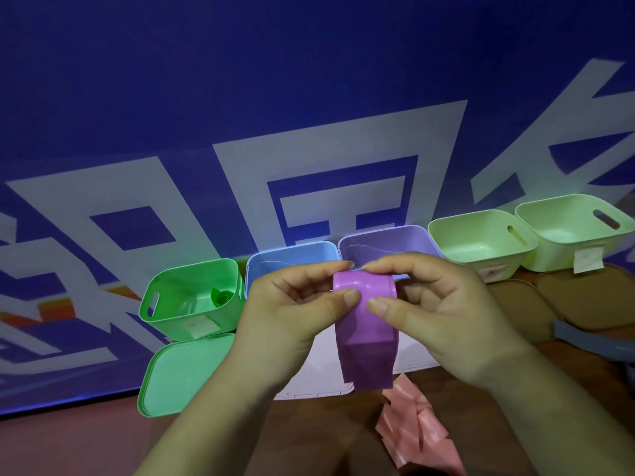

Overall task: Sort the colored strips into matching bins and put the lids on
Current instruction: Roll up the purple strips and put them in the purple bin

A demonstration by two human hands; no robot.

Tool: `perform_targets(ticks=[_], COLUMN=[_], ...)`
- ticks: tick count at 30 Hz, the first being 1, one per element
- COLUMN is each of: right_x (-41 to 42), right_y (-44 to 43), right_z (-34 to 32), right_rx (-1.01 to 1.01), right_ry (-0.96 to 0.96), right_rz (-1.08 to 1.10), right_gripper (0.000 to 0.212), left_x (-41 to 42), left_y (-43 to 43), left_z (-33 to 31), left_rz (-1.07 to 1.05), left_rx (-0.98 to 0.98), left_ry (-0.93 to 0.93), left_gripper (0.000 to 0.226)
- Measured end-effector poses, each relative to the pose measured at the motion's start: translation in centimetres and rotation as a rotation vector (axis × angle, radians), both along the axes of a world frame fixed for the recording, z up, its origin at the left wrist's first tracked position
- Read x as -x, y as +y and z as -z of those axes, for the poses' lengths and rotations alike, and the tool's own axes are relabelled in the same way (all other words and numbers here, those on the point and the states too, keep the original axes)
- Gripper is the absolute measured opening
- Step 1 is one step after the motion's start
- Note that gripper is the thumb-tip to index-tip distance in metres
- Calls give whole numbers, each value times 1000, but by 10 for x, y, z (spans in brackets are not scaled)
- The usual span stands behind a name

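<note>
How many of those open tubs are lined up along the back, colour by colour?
Green tub: 1
Blue tub: 1
Purple tub: 1
Pale green tubs: 2
Total: 5

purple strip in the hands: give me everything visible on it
The purple strip is a wide, glossy, plastic-looking band, looped over at its top, the rest hanging down creased to a straight-cut end. The left hand and right hand each pinch the loop between thumb and fingers. It is held up in front of the purple bin; pink strips lie below it.
</note>
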State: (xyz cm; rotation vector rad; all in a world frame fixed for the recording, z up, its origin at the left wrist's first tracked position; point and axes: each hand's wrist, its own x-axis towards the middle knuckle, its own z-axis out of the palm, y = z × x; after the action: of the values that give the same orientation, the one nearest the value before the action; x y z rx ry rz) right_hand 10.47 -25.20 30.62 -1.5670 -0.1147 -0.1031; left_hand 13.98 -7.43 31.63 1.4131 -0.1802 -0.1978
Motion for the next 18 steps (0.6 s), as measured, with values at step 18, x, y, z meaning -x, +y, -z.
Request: perform_targets(ticks=[18], right_x=[-2], right_y=[-2], right_z=[2], right_rx=[-62], right_ry=[-9], right_rz=[38], right_gripper=[38], left_x=[5], left_y=[2], left_z=[6], left_rz=[80], left_rx=[-49], left_ry=[-132], left_gripper=[43])
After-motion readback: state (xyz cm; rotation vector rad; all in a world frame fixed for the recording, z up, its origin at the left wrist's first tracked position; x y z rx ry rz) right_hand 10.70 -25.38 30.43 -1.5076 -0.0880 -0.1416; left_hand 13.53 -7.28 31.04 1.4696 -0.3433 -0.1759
